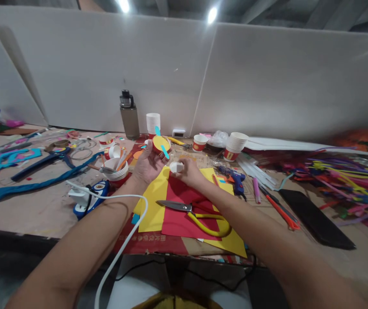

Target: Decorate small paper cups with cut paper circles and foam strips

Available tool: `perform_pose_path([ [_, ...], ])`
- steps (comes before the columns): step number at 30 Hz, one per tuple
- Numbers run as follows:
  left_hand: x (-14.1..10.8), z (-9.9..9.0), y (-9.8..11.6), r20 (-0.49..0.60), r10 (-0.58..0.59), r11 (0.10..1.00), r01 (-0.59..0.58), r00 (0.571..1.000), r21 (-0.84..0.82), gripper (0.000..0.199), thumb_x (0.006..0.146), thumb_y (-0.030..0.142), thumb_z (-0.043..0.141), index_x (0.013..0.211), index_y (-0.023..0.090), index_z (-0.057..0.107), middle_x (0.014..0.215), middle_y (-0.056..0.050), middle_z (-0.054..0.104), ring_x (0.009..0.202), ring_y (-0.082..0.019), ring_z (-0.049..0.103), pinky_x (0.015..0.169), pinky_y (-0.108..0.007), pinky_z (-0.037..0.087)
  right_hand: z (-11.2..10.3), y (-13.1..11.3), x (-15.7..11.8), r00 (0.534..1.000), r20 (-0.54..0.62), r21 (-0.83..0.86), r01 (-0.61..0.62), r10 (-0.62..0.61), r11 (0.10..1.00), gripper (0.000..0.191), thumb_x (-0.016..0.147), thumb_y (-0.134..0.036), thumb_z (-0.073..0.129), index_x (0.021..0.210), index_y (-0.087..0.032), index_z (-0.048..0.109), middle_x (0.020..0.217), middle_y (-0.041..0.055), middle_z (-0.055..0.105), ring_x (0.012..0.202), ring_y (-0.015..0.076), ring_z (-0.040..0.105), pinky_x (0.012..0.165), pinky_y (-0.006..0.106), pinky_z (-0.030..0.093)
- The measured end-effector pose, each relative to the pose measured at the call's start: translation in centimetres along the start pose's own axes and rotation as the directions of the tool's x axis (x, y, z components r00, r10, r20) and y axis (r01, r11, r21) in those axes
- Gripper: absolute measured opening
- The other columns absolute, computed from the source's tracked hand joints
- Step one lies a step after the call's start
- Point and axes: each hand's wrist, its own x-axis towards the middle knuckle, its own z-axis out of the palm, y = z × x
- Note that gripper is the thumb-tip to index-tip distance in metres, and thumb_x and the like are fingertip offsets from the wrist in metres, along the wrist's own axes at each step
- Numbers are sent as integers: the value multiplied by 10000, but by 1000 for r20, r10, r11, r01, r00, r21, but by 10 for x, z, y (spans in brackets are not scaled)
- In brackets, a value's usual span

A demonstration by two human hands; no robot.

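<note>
My left hand [150, 165] is closed around a small paper-cup craft [161, 144] with a yellow round face and blue paper strips sticking out at its edge. Close by on the right, my right hand [188, 172] grips a small white piece [176, 167] that looks like part of a paper cup; its exact shape is partly hidden by the fingers. Below both hands, red paper [177, 221] lies over yellow paper [151, 210]. Scissors with yellow handles [208, 222] rest on these sheets, blades pointing left.
A white cable [132, 234] crosses over my left forearm from a blue power strip [97, 192]. Stacked paper cups [234, 143], a bottle [129, 118], a blue glue gun [238, 180], a black phone-like slab [315, 219] and colourful pipe cleaners [354, 184] surround the work area.
</note>
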Motion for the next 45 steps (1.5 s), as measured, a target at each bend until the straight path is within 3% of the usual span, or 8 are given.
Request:
perform_pose_path([
  [3,-1,-3,-3,-10,-37,998,37,999,44,292,855,403,620,1031,177,678,862,-66,740,853,-206,710,731,-308,569,-16,9,-8,991,-127,263,83,-51,961,525,699,-248,700,1174,-177,488,1098,83,602,959,207,580,810,342,472],
  [6,-5,-3,-10,-55,-81,993,85,995,81,278,837,380,648,1029,181,682,825,-59,737,824,-209,710,722,-319,571,-34,15,-20,983,-183,575,102,6,812,572,650,-238,742,1159,-212,481,1052,47,603,875,181,591,730,312,489],
  [11,-16,2,-21,-101,-137,984,147,985,97,229,846,338,637,1001,176,686,797,-56,731,799,-220,712,728,-350,573,-56,19,-41,988,51,913,-106,148,393,411,701,-394,748,1018,-209,563,757,-47,539,533,70,477,520,233,412],
  [14,-18,4,-25,-111,-154,979,167,982,118,214,873,319,596,998,166,676,783,-53,726,768,-213,711,713,-349,573,-62,18,-50,988,120,942,-144,97,304,350,735,-487,720,805,-178,571,715,-39,513,538,60,479,519,220,409],
  [24,-18,2,-28,-141,-177,968,198,974,156,278,909,352,533,1053,154,665,765,-54,731,645,-176,689,686,-339,581,-71,12,-56,963,266,918,-267,44,292,538,600,-475,834,984,-162,622,731,-26,559,572,70,504,574,236,452],
  [28,-23,7,-29,-144,-222,959,243,964,149,293,901,383,546,1051,163,668,729,-51,722,696,-191,702,728,-360,583,-66,17,-55,968,252,885,-232,4,405,472,686,-593,729,806,-157,595,641,-33,518,540,81,481,536,238,434],
  [33,-28,8,-32,-181,-249,956,271,951,111,294,847,408,624,1008,168,674,805,-60,734,669,-166,689,693,-330,590,-60,22,-55,969,244,821,-191,-30,538,475,740,-621,664,868,-169,595,644,-31,528,549,99,512,551,248,451],
  [45,-30,0,-32,-145,-281,951,296,949,91,356,823,446,635,1023,155,677,817,-83,729,632,-164,673,606,-284,582,-57,24,-57,976,177,855,-89,-127,510,511,866,-631,496,1004,-155,618,710,2,560,608,111,528,608,264,448],
])
